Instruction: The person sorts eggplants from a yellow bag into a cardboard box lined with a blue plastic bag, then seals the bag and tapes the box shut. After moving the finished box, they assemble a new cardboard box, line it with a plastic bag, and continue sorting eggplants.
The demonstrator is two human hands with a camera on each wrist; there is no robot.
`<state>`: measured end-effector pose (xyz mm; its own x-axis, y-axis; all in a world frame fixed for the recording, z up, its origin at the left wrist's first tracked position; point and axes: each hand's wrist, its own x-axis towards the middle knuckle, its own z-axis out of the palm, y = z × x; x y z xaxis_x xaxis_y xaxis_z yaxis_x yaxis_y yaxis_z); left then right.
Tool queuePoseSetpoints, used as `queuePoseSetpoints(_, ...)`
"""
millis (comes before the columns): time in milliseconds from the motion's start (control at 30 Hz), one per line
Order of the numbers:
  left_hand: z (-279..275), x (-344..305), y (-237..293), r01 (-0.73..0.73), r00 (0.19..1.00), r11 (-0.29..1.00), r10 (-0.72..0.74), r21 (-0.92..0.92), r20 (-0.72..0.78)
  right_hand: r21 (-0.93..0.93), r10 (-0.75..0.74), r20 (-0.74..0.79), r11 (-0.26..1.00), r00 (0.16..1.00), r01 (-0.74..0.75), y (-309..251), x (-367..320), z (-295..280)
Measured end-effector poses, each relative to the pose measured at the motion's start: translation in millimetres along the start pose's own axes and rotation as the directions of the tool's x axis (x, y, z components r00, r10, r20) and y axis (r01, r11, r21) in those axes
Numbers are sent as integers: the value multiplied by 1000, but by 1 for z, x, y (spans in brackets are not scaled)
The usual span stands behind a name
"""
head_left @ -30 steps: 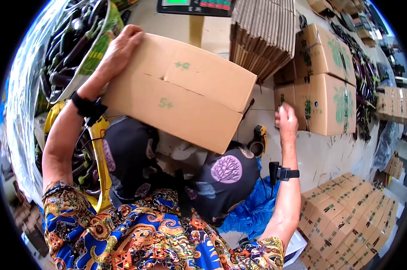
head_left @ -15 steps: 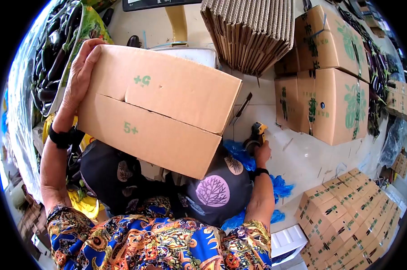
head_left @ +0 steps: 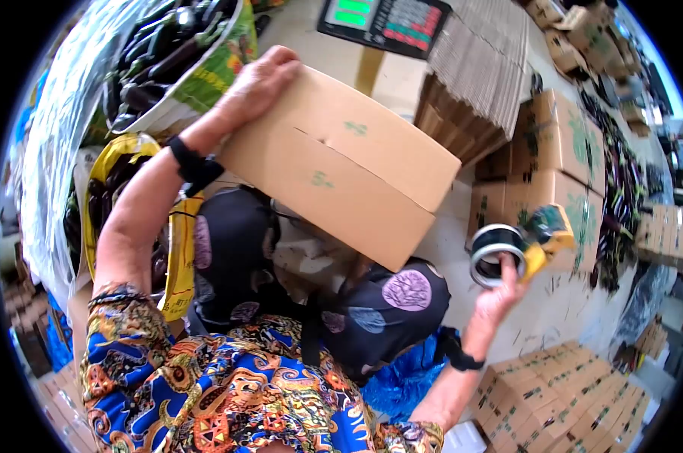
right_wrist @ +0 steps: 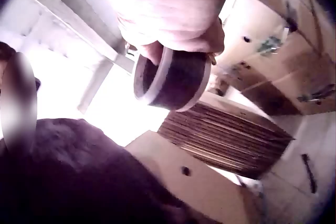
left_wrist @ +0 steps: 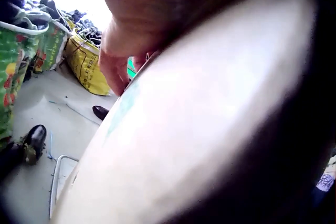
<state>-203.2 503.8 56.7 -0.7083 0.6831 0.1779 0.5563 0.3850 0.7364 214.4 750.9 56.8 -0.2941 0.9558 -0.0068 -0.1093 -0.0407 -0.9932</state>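
Note:
A closed cardboard box (head_left: pixel 349 170) with green "5+" print lies tilted over the person's knees, its two top flaps meeting along a centre seam. At its far left end my left hand (head_left: pixel 262 84) grips the edge; in the left wrist view the fingers (left_wrist: pixel 113 71) bend down over the box's side. My right hand (head_left: pixel 500 298) holds a yellow tape dispenser (head_left: pixel 554 226) up to the right of the box, apart from it. A finger reaches into the core of its dark tape roll (right_wrist: pixel 184 79).
Eggplants (head_left: pixel 168 49) fill a bag at the upper left, and a yellow bag (head_left: pixel 179 257) stands below it. Behind the box are a scale display (head_left: pixel 383 23) and a stack of flattened cartons (head_left: pixel 470 75). Taped boxes (head_left: pixel 534 204) stand right, and more boxes (head_left: pixel 560 392) lower right.
My right hand went down to the floor by the right knee, took the tape dispenser and raised it to the right of the box. The left hand keeps its grip at the box's end.

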Motion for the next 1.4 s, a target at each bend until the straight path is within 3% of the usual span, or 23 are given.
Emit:
queuePoseSetpoints(67, 6, 1, 5, 34, 999, 997, -34, -63, 2, 152, 82, 255, 981, 963, -124, -44, -8, 2)
queuePoseSetpoints(200, 17, 3, 8, 47, 999, 991, -46, -126, 8, 47, 125, 461, 985, 878, -165, -82, -11, 44)
queuePoseSetpoints(300, 22, 1, 10, -35, 999, 991, 32, -129, -33, -56, -52, 401, 995, 914, 81, -101, -24, 81)
queuePoseSetpoints(333, 22, 0, 13, -33, 999, 992, 30, -118, -28, 45, -74, 471, 997, 879, 59, -103, -23, 83)
queuePoseSetpoints(433, 25, 0, 14, -83, 995, 993, 78, -84, -64, -120, -81, 486, 980, 870, 158, -116, -33, 128)
queuePoseSetpoints(533, 28, 0, 14, -78, 995, 994, 73, -80, -67, -359, -202, 694, 736, 692, 574, -99, -20, 162)
queuePoseSetpoints(633, 29, -2, 14, -77, 996, 993, 72, -93, -61, -376, -55, 841, 656, 538, 655, -71, -7, 187)
queuePoseSetpoints(733, 30, -3, 14, -70, 995, 994, 63, -89, -75, -370, -40, 873, 597, 487, 712, -76, -3, 196)
queuePoseSetpoints(833, 31, -3, 11, -76, 995, 990, 67, -118, -73, -330, -124, 868, 580, 481, 744, -73, -8, 194)
queuePoseSetpoints(867, 45, 2, -7, -216, 968, 976, 215, 6, -128, -352, -109, 860, 581, 499, 734, -72, -9, 191)
queuePoseSetpoints(967, 13, -13, 38, -228, 933, 970, 192, -85, -304, -365, -118, 861, 533, 495, 763, -70, -11, 188)
queuePoseSetpoints(1033, -10, -23, 65, -241, 962, 864, 154, -441, -225, -396, -103, 851, 519, 516, 757, -69, -13, 187)
queuePoseSetpoints(1100, -25, -33, 85, -156, 980, 826, 197, -542, 18, -396, -100, 855, 507, 509, 765, -71, -15, 187)
queuePoseSetpoints(1133, -29, -34, 90, -32, 972, 871, 142, -490, 189, -383, -104, 861, 510, 497, 770, -71, -15, 189)
queuePoseSetpoints(1167, -33, -36, 96, 114, 937, 835, 89, -538, 337, -372, -109, 867, 508, 486, 777, -72, -17, 191)
queuePoseSetpoints(1233, -31, -39, 91, 331, 874, 631, 77, -702, 481, -357, -121, 874, 498, 471, 790, -75, -18, 193)
queuePoseSetpoints(1400, -21, -44, 87, 529, 831, 375, -52, -761, 553, -364, -107, 880, 476, 463, 801, -76, -20, 196)
